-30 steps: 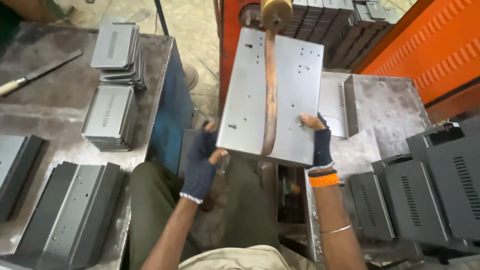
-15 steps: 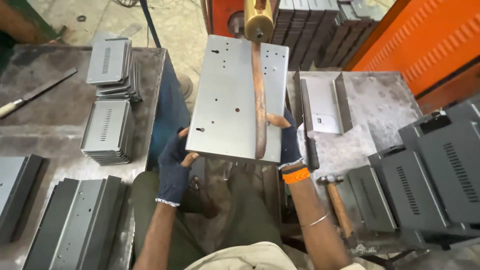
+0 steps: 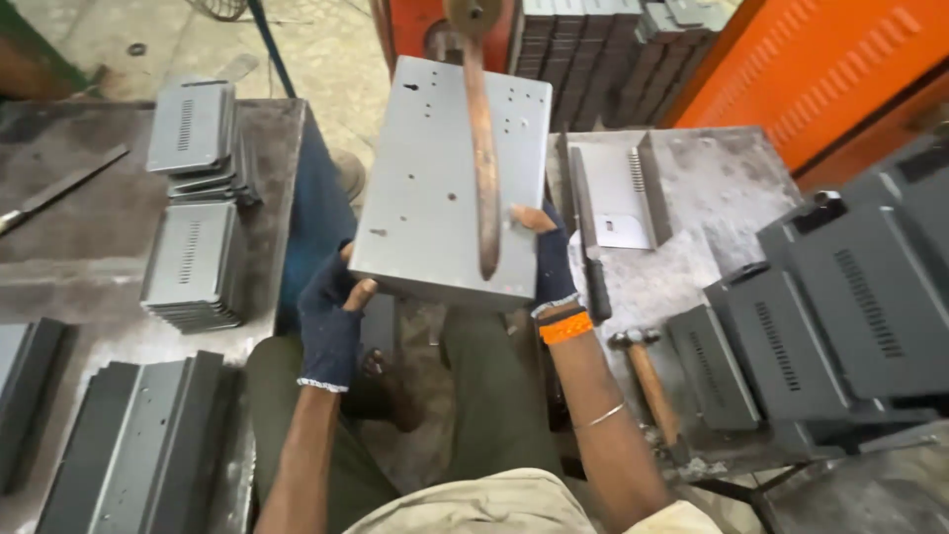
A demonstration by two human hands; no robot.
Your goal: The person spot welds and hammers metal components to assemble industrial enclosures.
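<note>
On my far left the tabletop carries two stacks of slotted grey covers, well apart from my hands, with a file lying near its back edge and darker folded panels at the near corner. My left hand, in a dark glove, grips the near left corner of the grey sheet-metal panel, fingers curled tight on its lower edge. The panel lies straight ahead of me, tilted up, its long axis running away from my body, near edge just above my knees. A copper-coloured electrode arm comes down over its face from above, ending near the lower edge, just beside my right thumb. My right hand clamps the near right corner; both hands are equally close. Open room is between my knees and below the panel. To the right lie a bent bracket, a hammer near my forearm, and black vented housings, crowding that side.
</note>
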